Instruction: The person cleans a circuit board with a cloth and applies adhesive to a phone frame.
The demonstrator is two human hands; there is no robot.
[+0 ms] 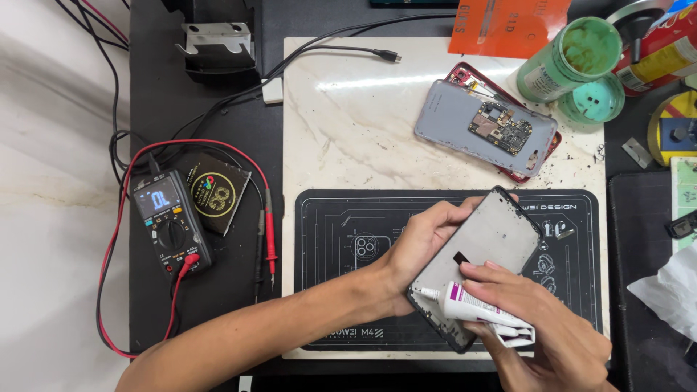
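- Far left, a multimeter (170, 221) lies on the dark worktop (218, 297), its red lead (270, 232) and black lead (259, 247) resting side by side just right of it, with loose cables looping around.
- Between the meter and the leads sits a small black packet with a gold round emblem (214, 194).
- At the top left a metal bracket (215, 38) stands on a black block.
- A pale marble slab (348, 123) covers the middle, a charging cable's plug (388, 55) lying loose on it.
- On the slab's near half lies a black repair mat (341, 239); both hands work above it.
- The left hand (417, 243) comes in from the lower left, fingers (450, 212) wrapped around the edge of a phone frame (483, 250), holding it tilted above the mat's right part.
- The right hand (552, 319) has its fingers closed on a white glue tube (483, 308), nozzle (428, 293) touching the frame's lower edge.
- Up the slab, well apart from the hands, a grey phone back with a bare circuit board (501, 127) lies on a red shell.
- Top right, an open green jar (573, 54) stands with its lid (592, 101) just beside, next to a red can (664, 47).
- At the right edge, crumpled white tissue (671, 290).
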